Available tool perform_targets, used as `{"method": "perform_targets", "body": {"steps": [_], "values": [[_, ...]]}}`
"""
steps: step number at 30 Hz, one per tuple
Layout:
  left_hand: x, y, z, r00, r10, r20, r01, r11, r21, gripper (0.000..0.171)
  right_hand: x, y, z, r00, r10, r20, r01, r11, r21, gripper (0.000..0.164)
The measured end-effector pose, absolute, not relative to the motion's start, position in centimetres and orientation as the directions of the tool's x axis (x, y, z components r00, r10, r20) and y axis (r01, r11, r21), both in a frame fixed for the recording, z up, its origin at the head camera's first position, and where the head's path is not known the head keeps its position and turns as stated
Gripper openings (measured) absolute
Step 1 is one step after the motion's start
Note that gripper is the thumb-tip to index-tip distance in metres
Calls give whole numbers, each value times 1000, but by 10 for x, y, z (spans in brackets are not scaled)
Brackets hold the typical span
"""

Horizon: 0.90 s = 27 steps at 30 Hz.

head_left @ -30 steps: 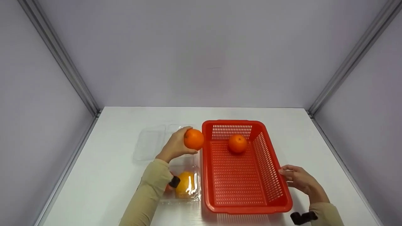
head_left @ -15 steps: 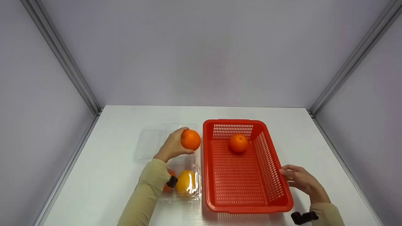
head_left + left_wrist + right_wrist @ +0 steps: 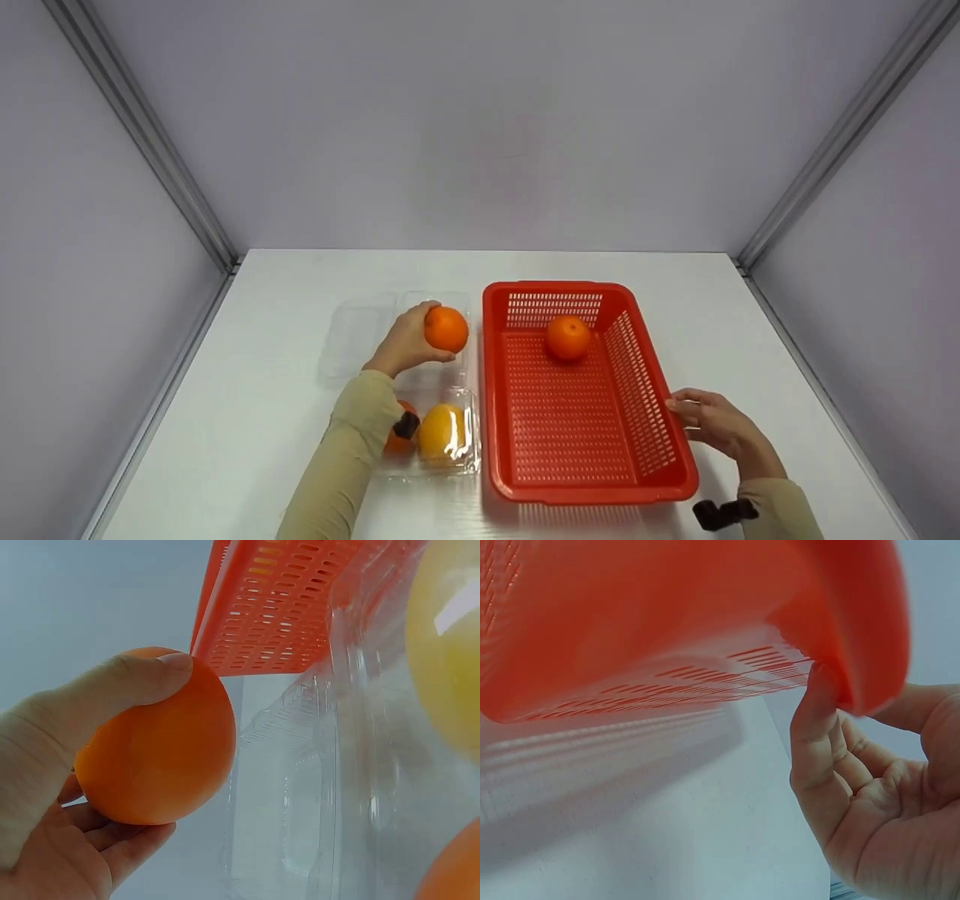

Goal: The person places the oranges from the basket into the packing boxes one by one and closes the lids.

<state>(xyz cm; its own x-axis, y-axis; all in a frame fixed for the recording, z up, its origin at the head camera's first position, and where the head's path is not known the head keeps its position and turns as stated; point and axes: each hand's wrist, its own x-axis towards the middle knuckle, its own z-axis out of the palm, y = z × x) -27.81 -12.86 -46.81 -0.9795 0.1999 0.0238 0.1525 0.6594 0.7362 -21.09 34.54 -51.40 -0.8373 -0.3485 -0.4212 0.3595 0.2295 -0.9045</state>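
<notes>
My left hand (image 3: 405, 341) holds an orange (image 3: 446, 330) between thumb and fingers, over a clear plastic clamshell box (image 3: 471, 405) and left of the red basket (image 3: 491, 390). In the left wrist view, the thumb lies on top of the orange (image 3: 165, 742) and fingers curl beneath. A second orange (image 3: 568, 337) sits inside the basket toward its far end. My right hand (image 3: 716, 420) pinches the basket's right rim, thumb above and fingers below, as the right wrist view shows. Behind the left wrist, the box contains a yellow rounded fruit (image 3: 442, 431) and a partly hidden orange-red fruit (image 3: 400, 431).
The clamshell's transparent flap (image 3: 356, 337) lies open at the left on the white table (image 3: 225, 420). Box and basket stand close side by side. Grey walls (image 3: 480, 135) enclose the table at the back and both sides.
My left hand has moved left with the orange, away from the basket's left rim and over the clear box. The right hand keeps its grip on the rim.
</notes>
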Motion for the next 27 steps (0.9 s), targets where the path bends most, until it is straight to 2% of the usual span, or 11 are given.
{"method": "perform_targets", "body": {"steps": [11,27], "values": [[-287,-131,-473,-984,172,-53,74,656,751,86,-210,347,-516,-838,-352,-417,358,221,-907,15],[-302,-131,-487,-991,104,-78,8,647,763,87,-210,346,-517,-850,-340,-402,327,257,-909,15]]}}
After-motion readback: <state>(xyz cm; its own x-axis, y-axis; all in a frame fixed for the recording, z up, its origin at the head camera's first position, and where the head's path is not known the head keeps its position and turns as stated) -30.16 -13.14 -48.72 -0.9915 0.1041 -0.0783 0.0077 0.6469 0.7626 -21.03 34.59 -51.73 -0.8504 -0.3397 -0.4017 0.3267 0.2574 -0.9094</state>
